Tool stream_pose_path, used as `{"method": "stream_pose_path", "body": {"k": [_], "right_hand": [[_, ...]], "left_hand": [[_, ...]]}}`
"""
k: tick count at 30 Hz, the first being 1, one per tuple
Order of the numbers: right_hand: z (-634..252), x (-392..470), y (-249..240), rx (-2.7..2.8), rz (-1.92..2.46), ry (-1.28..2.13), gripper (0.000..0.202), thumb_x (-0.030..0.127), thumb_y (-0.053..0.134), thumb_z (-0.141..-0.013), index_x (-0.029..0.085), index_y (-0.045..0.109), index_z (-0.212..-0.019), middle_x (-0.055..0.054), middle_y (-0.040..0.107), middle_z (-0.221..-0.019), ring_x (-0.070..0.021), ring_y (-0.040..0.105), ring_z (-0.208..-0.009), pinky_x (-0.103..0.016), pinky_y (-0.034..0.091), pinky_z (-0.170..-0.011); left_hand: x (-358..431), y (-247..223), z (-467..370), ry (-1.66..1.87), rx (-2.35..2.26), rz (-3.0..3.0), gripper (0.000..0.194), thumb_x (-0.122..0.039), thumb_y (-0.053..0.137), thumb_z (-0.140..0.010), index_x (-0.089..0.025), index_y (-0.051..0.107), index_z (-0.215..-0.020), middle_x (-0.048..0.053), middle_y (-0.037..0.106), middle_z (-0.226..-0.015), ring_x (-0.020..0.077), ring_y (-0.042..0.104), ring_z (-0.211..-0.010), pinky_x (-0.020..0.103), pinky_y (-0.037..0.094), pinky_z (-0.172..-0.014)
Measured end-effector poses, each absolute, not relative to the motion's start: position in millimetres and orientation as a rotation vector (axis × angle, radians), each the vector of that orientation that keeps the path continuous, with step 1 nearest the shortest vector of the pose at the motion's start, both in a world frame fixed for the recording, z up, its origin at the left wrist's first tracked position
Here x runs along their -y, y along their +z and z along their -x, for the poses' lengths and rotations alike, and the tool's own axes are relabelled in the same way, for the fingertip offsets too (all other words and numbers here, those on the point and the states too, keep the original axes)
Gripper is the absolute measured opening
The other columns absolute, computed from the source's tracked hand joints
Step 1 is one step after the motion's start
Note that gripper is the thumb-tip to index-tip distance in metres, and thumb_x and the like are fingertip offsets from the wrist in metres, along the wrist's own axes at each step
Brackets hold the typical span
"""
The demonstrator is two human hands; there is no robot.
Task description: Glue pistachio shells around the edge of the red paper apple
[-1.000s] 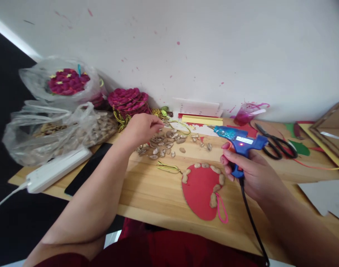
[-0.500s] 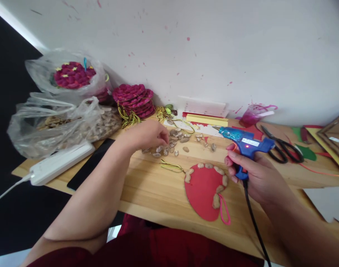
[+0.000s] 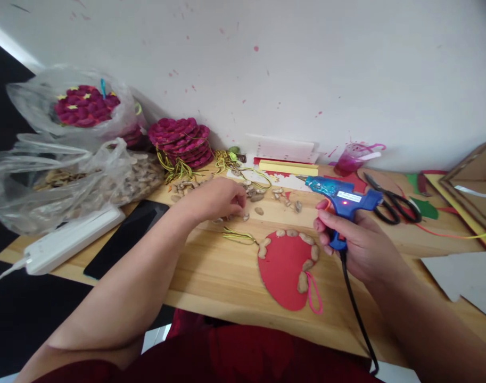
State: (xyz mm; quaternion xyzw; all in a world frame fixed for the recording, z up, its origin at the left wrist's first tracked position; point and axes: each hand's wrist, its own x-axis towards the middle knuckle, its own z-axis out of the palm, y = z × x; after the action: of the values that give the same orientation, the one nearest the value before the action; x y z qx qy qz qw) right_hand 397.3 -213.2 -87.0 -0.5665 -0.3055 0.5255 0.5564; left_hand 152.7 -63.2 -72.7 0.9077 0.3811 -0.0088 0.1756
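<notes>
My right hand (image 3: 360, 239) is wrapped around a blue hot glue gun (image 3: 344, 199), whose red light is on and whose nozzle points left. Among loose peanut shells (image 3: 258, 192) on the table, my left hand (image 3: 222, 199) has its fingers curled downward and pinched. What they hold, if anything, is hidden. A red heart-shaped piece (image 3: 285, 271) lies between my hands, closer to me. Peanut shells sit along its upper and right edge. It has a yellow-green cord (image 3: 238, 235) at the upper left and a pink loop (image 3: 314, 292) at the right.
Black-handled scissors (image 3: 394, 205) lie right of the glue gun. A plastic bag of shells (image 3: 134, 175), a white power strip (image 3: 73, 239) and a black phone (image 3: 125, 239) are at left. Purple shell-covered pieces (image 3: 182, 143) are stacked behind. A purple-stained cup (image 3: 348, 159) stands by the wall.
My left hand has shifted slightly right over the shells, uncovering some at its left. The whole view has shifted a little. The right hand still holds the glue gun.
</notes>
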Motion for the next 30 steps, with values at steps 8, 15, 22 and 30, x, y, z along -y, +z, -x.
{"method": "stream_pose_path", "body": {"k": [8,15,22,30], "right_hand": [[-397.1,213.2,-85.5,0.707,1.310,1.252,0.029,0.034,0.087,-0.072,0.021,0.067,-0.088,0.002,0.063,-0.067,-0.0097,0.054,-0.049,-0.019,0.039,-0.037],[-397.8,213.7,-84.3,0.740,1.269,1.258,0.030,0.033,0.087,-0.073,0.019,0.065,-0.087,0.002,0.062,-0.065,-0.0093,0.054,-0.047,-0.019,0.039,-0.036],[-398.5,213.8,-85.2,0.743,1.246,1.271,0.022,0.029,0.083,-0.079,0.019,0.065,-0.088,0.002,0.062,-0.065,-0.0086,0.054,-0.047,-0.017,0.039,-0.036],[-400.0,213.7,-85.5,0.756,1.237,1.281,0.016,0.026,0.078,-0.083,0.019,0.064,-0.088,0.001,0.061,-0.067,-0.0092,0.054,-0.048,-0.018,0.041,-0.037]], "left_hand": [[62.3,-72.5,-152.3,-0.047,-1.017,-2.577,0.019,-0.010,0.068,-0.074,-0.024,0.080,-0.081,0.001,0.075,-0.081,0.0165,0.065,-0.071,0.027,0.044,-0.068],[65.2,-66.2,-157.0,-0.146,-1.001,-2.647,0.019,-0.013,0.065,-0.080,-0.021,0.081,-0.086,0.003,0.076,-0.087,0.0182,0.067,-0.082,0.028,0.046,-0.078],[63.6,-69.4,-154.6,-0.173,-1.007,-2.643,0.020,-0.015,0.064,-0.081,-0.024,0.080,-0.091,0.001,0.077,-0.090,0.0180,0.068,-0.082,0.027,0.047,-0.077],[69.1,-66.5,-157.8,-0.057,-0.895,-2.749,0.017,-0.016,0.062,-0.085,-0.020,0.078,-0.089,0.004,0.075,-0.086,0.0193,0.066,-0.082,0.029,0.046,-0.077]]}}
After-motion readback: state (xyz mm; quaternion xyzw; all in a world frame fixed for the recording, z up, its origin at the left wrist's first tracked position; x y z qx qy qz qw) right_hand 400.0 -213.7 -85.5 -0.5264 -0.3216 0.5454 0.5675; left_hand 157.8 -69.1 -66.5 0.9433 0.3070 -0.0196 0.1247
